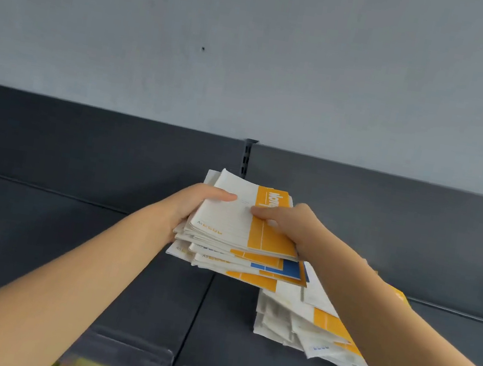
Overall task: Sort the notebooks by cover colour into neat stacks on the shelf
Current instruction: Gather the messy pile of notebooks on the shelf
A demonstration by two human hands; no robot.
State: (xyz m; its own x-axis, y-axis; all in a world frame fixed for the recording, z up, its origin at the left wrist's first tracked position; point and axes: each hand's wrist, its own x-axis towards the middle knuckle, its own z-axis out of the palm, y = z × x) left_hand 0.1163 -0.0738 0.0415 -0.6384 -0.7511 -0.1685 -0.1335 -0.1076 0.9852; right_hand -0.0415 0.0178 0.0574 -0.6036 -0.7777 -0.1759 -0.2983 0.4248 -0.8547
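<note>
left hand (193,207) is curled around a splayed bundle of notebooks (221,260), its top orange notebook (229,222) pinched by the right hand (293,227) (ones beneath could be dragged out and dropped).

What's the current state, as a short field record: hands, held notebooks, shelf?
left hand: grips left edge of the fanned bundle of white paper notebooks with orange and blue cover bands, thumb on top
right hand: grips the bundle's right side, thumb on top cover
bundle position: held above the dark grey metal shelf
bundle colours: mostly orange; one blue-banded notebook visible
shelf pile: untidy pile of white orange-banded notebooks, right, partly hidden by forearm
sorted: not yet
</note>
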